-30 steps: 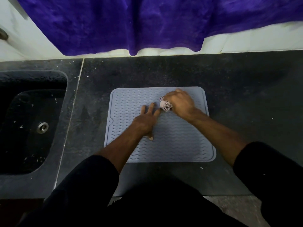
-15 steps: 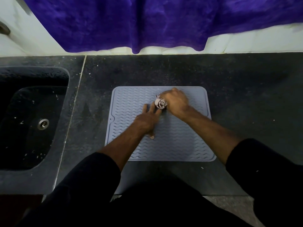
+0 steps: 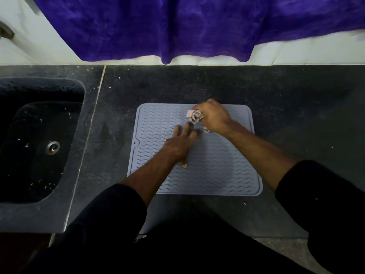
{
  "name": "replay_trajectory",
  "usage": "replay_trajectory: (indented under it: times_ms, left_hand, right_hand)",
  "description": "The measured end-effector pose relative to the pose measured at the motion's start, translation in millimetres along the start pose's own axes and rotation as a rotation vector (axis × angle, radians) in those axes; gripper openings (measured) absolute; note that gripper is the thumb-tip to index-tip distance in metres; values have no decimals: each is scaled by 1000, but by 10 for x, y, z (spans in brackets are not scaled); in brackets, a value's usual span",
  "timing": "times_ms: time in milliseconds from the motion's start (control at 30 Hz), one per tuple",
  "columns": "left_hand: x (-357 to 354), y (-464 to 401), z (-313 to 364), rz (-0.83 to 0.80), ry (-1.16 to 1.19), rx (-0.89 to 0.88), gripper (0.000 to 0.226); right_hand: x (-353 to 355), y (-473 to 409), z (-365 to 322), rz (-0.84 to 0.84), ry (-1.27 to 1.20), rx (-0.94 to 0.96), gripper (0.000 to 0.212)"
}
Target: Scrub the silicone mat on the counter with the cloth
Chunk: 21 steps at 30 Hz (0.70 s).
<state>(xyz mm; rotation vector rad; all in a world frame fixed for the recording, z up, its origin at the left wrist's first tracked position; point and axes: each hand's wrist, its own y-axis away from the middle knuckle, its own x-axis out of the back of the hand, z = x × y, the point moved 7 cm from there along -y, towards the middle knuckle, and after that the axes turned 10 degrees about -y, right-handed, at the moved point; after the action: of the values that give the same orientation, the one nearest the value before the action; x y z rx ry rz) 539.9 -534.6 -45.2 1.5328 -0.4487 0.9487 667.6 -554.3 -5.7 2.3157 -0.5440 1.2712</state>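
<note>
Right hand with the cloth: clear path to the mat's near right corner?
Probably yes. The right hand grips the cloth near the mat's far edge; the near right corner lies bare, and the left hand presses further left.

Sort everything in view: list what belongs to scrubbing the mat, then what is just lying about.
In the job:
grey ribbed silicone mat
crumpled patterned cloth, gripped by the right hand
left hand, fingers flat on the mat
dark speckled stone counter

Just lying about:
black sink with steel drain
purple hanging fabric
</note>
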Motion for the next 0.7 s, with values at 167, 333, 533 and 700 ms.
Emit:
replay_trajectory:
  times_ms: [167, 333, 533, 700]
  left_hand:
    - [-4, 12, -17, -17, -20, -1, 127]
    - [22, 24, 0, -10, -9, -5, 126]
    - [11, 19, 3, -21, -15, -4, 130]
    - [13, 39, -10, -19, -20, -2, 130]
  right_hand:
    - [-64, 38, 83, -39, 77, -9, 33]
    - [187, 116, 390, -12, 22, -185, 11]
    - [99, -124, -175, -13, -45, -46, 2]
    - [-80, -96, -207, -48, 104, -7, 24]
